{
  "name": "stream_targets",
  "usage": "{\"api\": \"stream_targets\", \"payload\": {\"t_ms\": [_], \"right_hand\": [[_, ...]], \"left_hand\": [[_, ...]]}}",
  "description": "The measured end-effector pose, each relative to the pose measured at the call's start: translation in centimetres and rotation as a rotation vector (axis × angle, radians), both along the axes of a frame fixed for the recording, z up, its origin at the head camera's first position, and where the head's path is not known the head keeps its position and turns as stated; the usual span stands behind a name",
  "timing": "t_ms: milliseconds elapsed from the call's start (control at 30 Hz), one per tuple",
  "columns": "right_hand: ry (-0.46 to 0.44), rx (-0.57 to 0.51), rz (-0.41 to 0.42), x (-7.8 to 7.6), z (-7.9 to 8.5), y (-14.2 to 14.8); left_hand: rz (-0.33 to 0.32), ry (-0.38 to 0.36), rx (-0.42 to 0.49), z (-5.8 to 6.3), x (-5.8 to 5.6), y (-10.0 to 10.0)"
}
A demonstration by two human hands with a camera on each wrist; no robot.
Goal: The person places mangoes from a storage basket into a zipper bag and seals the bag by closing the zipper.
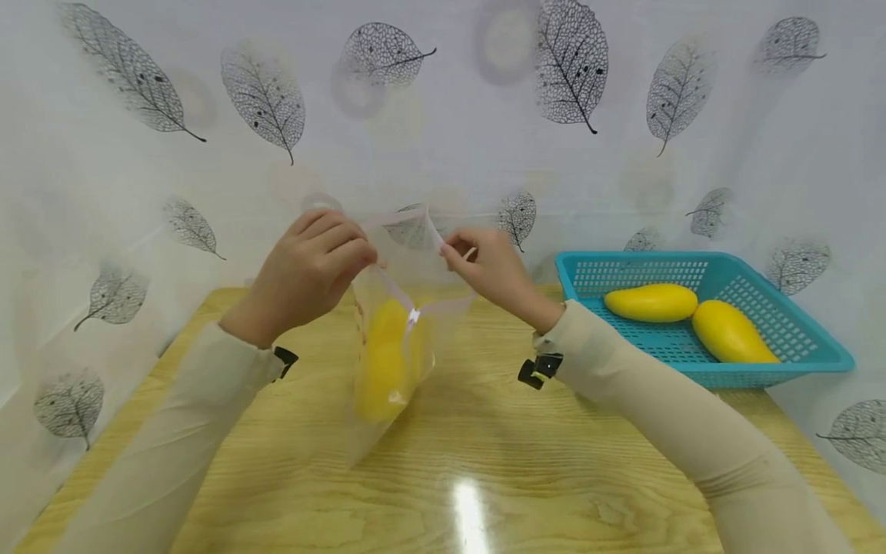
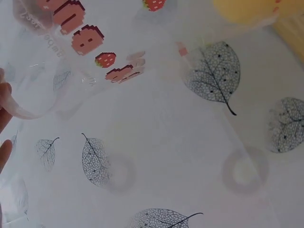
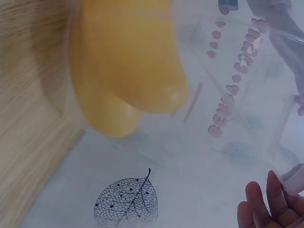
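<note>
A clear plastic zip bag (image 1: pixel 394 288) with pale pink strips along its mouth hangs above the wooden table. Yellow mangoes (image 1: pixel 388 362) rest inside it; two overlap in the right wrist view (image 3: pixel 128 66). My left hand (image 1: pixel 311 265) pinches the left side of the bag's mouth. On the opposite side, my right hand (image 1: pixel 491 265) pinches the strip between thumb and fingers. The mouth gapes between both hands. A small whitish slider (image 1: pixel 414 315) sits at the near part of the strip. Red strawberry prints (image 2: pixel 105 60) show on the film in the left wrist view.
A blue perforated plastic basket (image 1: pixel 692 375) stands at the right on the table (image 1: pixel 554 477), holding two mangoes (image 1: pixel 651 302). Behind the table hangs a white sheet (image 1: pixel 457 138) printed with dark leaves.
</note>
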State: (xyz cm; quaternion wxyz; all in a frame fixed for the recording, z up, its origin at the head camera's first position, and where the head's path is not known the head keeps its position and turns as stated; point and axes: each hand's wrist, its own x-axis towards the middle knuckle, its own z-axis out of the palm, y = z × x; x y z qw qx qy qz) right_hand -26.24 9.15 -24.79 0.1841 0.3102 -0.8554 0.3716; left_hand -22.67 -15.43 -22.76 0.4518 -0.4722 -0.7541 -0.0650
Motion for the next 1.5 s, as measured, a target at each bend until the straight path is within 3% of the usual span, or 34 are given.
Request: {"api": "stream_targets", "payload": {"t_ms": [200, 433, 733, 1100, 1500], "right_hand": [[0.099, -0.049, -0.006, -0.3, 1.2, 0.0], [0.085, -0.056, 0.014, -0.5, 0.6, -0.3], [0.022, -0.049, 0.055, -0.2, -2.5, -0.1], [-0.203, 0.039, -0.063, 0.8, -4.0, 2.7], [-0.344, 0.211, -0.148, 1.4, -5.1, 4.8]], "left_hand": [[0.020, 0.024, 0.032, 1.2, 0.1, -0.6], [-0.004, 0.035, 0.073, 1.5, 0.3, -0.8], [0.006, 0.018, -0.004, -0.3, 0.6, -0.7], [-0.079, 0.004, -0.002, -2.0, 1.2, 0.9], [-0.144, 0.005, -0.048, -3.5, 1.3, 3.4]]}}
